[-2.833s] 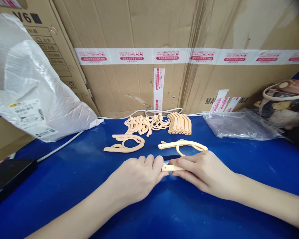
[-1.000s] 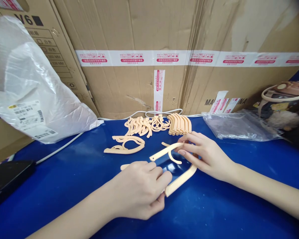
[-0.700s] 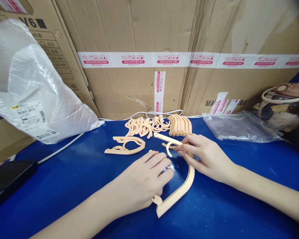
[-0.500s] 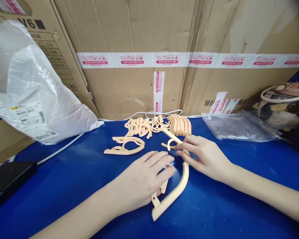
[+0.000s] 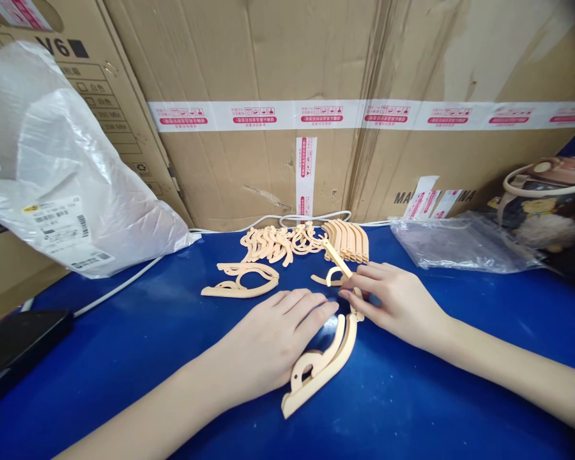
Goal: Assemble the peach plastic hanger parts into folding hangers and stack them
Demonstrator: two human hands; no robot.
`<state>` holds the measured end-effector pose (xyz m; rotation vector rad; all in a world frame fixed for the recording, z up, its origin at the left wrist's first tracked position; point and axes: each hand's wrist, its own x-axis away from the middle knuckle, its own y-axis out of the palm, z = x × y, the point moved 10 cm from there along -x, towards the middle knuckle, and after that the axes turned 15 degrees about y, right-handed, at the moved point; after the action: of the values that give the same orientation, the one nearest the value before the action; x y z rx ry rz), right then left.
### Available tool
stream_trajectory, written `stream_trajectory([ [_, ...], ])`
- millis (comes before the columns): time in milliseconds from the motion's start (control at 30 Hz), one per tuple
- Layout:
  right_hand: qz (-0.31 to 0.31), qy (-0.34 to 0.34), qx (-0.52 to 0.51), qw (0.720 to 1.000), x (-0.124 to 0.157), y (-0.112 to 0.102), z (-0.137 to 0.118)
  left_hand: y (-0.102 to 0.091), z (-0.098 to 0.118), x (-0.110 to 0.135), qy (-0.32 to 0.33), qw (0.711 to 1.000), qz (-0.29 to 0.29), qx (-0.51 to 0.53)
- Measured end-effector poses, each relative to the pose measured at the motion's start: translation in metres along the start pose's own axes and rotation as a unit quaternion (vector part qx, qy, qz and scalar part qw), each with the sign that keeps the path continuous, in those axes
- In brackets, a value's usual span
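Note:
A cream-coloured folding clothes hanger (image 5: pixel 323 377) lies partly unfolded near the front of the blue table. My right hand (image 5: pixel 395 303) pinches it near its middle joint. From there its straight upper arm (image 5: pixel 336 255) runs up and left, with a curved hook (image 5: pixel 334 276) beside it. My left hand (image 5: pixel 278 335) curls at the left of the lower arm. Its index fingertip is at the upper end of the inner piece and its thumb is hidden behind the lower end. Another folding hanger (image 5: pixel 242 292), folded together, rests to the left, beyond my left hand.
Several loose curved parts (image 5: pixel 268 244) and a row of hanger arms (image 5: pixel 349 239) lie at the back. A clear plastic bag (image 5: pixel 460 243) is at the right, a white parcel bag (image 5: pixel 76 172) at the left. A black phone-like object (image 5: pixel 23 351) sits front left. Cardboard boxes (image 5: pixel 259 172) stand behind.
The inner piece of the hanger's lower arm has swung alongside the outer one. The lower end has shifted slightly left. The upper arm has turned a little steeper in my right hand.

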<state>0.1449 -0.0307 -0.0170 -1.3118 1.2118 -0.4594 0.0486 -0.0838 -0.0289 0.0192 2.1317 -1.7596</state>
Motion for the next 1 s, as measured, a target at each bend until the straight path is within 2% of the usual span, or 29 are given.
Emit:
stream_trajectory([
  [167, -0.006, 0.001, 0.004, 1.0, 0.001, 0.002, 0.001, 0.0, -0.006, 0.0, -0.025, 1.0, -0.013, -0.004],
  [333, -0.005, 0.003, 0.009, 1.0, 0.002, 0.002, 0.001, 0.002, -0.002, -0.002, 0.001, 1.0, -0.013, -0.021],
  [500, -0.009, 0.002, 0.01, 1.0, 0.002, 0.002, 0.0, 0.01, -0.001, 0.0, 0.0, 0.999, -0.033, 0.036],
  [667, -0.01, -0.007, 0.017, 1.0, 0.002, 0.003, -0.001, 0.004, -0.002, 0.0, -0.04, 0.988, -0.019, 0.15],
  [767, -0.029, -0.042, 0.017, 0.999, 0.003, 0.006, -0.005, 0.002, 0.006, -0.003, -0.022, 0.986, -0.024, 0.162],
  [900, -0.102, -0.132, 0.009, 0.986, 0.012, 0.016, -0.022, -0.001, 0.014, -0.004, 0.016, 0.995, -0.023, 0.094],
  [1000, -0.132, -0.174, 0.029, 0.975, 0.019, 0.021, -0.032, -0.003, 0.016, -0.004, 0.034, 0.998, -0.009, 0.06],
])
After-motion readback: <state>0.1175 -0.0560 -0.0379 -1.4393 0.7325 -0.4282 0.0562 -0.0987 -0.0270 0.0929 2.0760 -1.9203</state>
